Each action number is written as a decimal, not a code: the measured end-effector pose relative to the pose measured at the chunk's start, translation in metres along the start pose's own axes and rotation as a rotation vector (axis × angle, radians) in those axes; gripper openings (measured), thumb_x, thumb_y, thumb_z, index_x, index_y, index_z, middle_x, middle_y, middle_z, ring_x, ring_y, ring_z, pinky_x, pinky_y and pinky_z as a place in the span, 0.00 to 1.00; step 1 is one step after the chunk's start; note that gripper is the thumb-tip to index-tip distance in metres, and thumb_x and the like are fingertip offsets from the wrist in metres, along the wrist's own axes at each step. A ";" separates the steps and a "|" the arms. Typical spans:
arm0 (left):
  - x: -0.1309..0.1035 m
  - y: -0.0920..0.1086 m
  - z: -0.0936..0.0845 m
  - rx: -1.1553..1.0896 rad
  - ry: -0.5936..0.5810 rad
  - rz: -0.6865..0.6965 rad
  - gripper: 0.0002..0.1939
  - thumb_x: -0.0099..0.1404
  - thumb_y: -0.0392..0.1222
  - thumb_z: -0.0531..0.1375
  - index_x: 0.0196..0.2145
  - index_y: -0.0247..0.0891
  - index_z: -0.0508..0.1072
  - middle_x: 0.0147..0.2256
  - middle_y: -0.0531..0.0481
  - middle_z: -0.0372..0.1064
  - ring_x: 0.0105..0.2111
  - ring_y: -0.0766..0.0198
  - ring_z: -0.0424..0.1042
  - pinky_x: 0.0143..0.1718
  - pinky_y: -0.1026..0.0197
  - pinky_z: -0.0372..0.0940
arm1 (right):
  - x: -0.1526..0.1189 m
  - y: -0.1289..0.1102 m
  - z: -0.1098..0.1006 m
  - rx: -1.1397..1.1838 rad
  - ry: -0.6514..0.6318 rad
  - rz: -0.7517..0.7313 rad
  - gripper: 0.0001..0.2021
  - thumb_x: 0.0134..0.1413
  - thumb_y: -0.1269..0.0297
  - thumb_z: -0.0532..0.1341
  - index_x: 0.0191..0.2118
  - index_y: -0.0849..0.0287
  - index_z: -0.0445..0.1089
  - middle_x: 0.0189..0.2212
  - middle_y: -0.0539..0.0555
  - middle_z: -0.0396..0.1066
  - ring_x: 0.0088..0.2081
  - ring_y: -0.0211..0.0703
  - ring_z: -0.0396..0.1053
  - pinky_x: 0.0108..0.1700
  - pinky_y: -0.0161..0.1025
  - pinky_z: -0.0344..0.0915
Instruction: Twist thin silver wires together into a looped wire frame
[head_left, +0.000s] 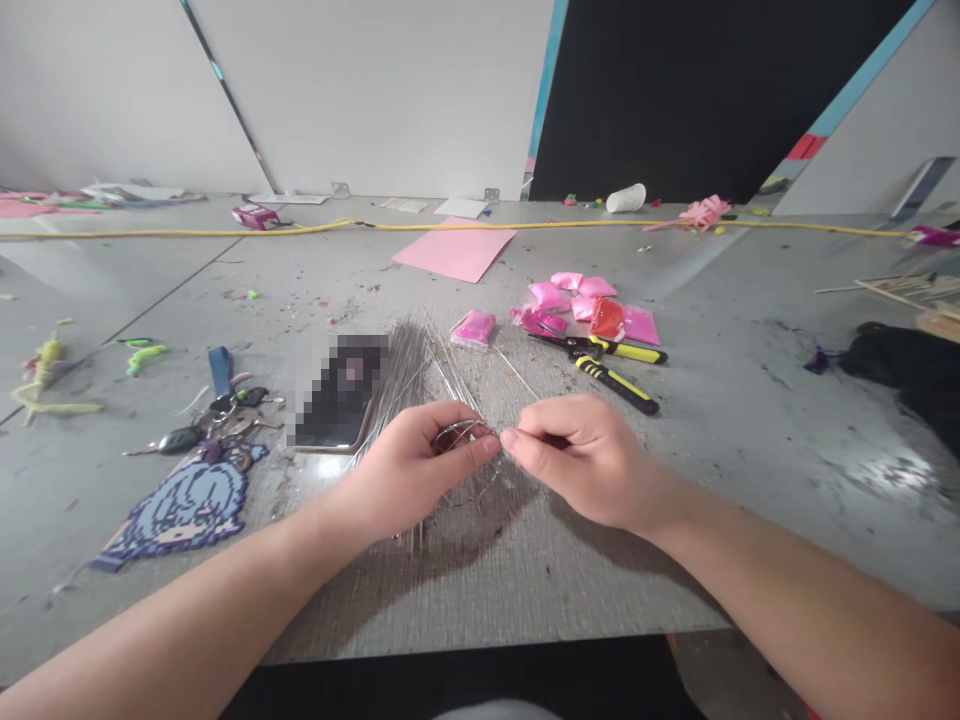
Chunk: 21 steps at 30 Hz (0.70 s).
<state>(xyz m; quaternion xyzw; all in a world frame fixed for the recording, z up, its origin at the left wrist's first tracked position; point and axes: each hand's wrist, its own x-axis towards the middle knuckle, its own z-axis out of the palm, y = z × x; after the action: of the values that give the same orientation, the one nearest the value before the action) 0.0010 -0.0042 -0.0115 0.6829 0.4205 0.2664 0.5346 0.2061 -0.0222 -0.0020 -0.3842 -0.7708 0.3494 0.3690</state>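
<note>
My left hand (420, 465) is closed on a rounded wire frame (466, 428), its thumb and fingertips pinching the rim. Part of the frame hangs below my fingers, over the table. Close against it, my right hand (581, 455) makes a pinch at the frame's right edge, apparently on a thin wire end; the fingers hide most of it. A bundle of straight silver wires (401, 365) lies just beyond my left hand. Past my right hand rest pliers (619, 385) with black and yellow handles.
Pink packets (474, 328) and a red packet (607, 318) lie near the pliers. Left are a phone (337, 390), keys (176, 440) and a blue pixel-style charm (187, 505). Pink paper (456, 250) and a yellow cord (285, 230) are farther back; black cloth (892, 360) is right.
</note>
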 end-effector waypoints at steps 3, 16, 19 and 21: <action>0.000 -0.003 0.000 0.025 -0.007 -0.002 0.16 0.67 0.53 0.60 0.33 0.37 0.71 0.25 0.56 0.61 0.25 0.70 0.57 0.24 0.65 0.53 | 0.001 -0.003 0.001 -0.083 -0.007 -0.104 0.22 0.65 0.67 0.56 0.20 0.59 0.48 0.18 0.44 0.47 0.22 0.31 0.47 0.25 0.35 0.46; 0.001 -0.005 0.000 0.132 0.024 0.003 0.16 0.67 0.50 0.58 0.27 0.37 0.64 0.24 0.58 0.52 0.24 0.70 0.52 0.23 0.66 0.49 | 0.001 0.000 0.004 -0.247 -0.054 -0.210 0.20 0.66 0.67 0.54 0.22 0.58 0.50 0.20 0.45 0.49 0.23 0.33 0.49 0.27 0.37 0.48; 0.001 -0.003 0.000 0.097 0.010 0.006 0.16 0.66 0.50 0.59 0.27 0.37 0.65 0.23 0.58 0.54 0.24 0.70 0.53 0.23 0.66 0.50 | 0.001 0.000 0.003 -0.195 -0.034 -0.206 0.20 0.65 0.67 0.56 0.21 0.59 0.52 0.20 0.45 0.49 0.23 0.33 0.49 0.27 0.36 0.49; 0.000 -0.003 -0.001 0.076 -0.001 0.022 0.14 0.66 0.50 0.59 0.29 0.36 0.68 0.24 0.57 0.56 0.25 0.70 0.54 0.24 0.66 0.51 | 0.002 0.000 0.001 -0.103 -0.044 -0.178 0.19 0.63 0.67 0.57 0.21 0.59 0.54 0.19 0.45 0.50 0.22 0.32 0.50 0.26 0.35 0.49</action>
<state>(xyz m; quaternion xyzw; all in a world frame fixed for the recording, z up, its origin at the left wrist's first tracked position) -0.0004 -0.0037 -0.0139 0.7073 0.4226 0.2558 0.5057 0.2043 -0.0212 -0.0019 -0.3247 -0.8267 0.2835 0.3616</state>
